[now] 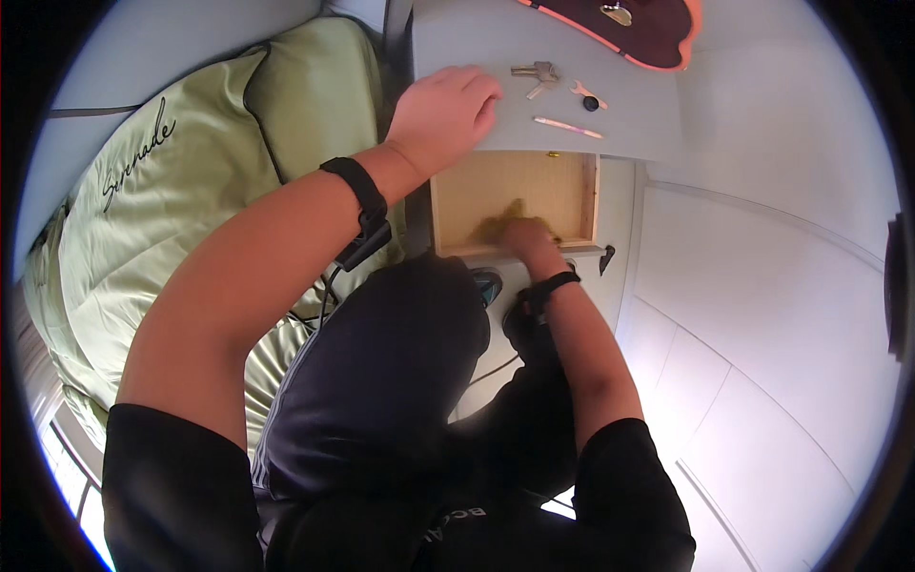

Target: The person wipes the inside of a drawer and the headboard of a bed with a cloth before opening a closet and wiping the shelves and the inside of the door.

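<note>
Right hand (528, 236) grips yellowish cloth (492, 229); black cursive script (139, 151) marks green bedding (319, 91).

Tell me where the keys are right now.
In the head view, the keys lie on the grey tabletop, to the right of the left hand.

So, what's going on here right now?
The person's right hand is on what looks like a yellow-green cloth, blurred, inside the open pale wooden drawer. The left hand, loosely curled, is over the left part of the flat grey tabletop. Silver metal keys and a slim pinkish stick lie on that top.
</note>
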`<control>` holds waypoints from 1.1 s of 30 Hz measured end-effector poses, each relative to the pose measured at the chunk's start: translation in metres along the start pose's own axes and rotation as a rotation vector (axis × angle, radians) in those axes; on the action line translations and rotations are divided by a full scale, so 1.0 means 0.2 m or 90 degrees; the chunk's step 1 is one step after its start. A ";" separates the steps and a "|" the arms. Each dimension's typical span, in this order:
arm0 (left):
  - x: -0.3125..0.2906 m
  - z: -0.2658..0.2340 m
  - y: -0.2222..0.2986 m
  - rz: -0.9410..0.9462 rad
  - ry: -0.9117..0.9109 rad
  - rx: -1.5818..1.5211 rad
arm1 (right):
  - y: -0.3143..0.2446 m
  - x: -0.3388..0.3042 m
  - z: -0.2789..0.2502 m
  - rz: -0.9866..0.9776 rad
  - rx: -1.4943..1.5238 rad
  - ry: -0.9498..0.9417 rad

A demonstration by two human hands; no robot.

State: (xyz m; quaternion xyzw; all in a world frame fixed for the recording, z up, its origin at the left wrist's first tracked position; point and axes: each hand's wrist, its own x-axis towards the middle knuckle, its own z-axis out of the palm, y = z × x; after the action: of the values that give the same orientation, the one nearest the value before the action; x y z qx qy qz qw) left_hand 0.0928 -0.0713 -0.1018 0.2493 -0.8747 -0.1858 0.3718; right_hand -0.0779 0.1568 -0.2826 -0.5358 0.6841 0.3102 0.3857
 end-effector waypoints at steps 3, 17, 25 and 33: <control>0.08 0.12 0.09 0.014 0.002 -0.039 | -0.07 0.06 0.15 -0.212 0.047 0.062; -0.01 0.03 -0.01 0.016 -0.017 0.025 | 0.56 -0.30 -0.10 0.110 0.069 0.102; -0.01 0.04 0.01 -0.007 -0.045 0.026 | -0.23 -0.17 0.09 -0.274 0.198 0.165; 0.00 0.04 0.03 -0.011 -0.035 0.040 | 0.04 -0.26 0.07 -0.188 0.207 0.178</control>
State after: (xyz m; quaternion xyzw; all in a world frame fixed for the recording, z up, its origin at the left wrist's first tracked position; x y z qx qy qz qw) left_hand 0.0855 -0.0663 -0.1040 0.2633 -0.8879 -0.1679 0.3380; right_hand -0.0755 0.1971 -0.2446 -0.5986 0.6858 0.0596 0.4096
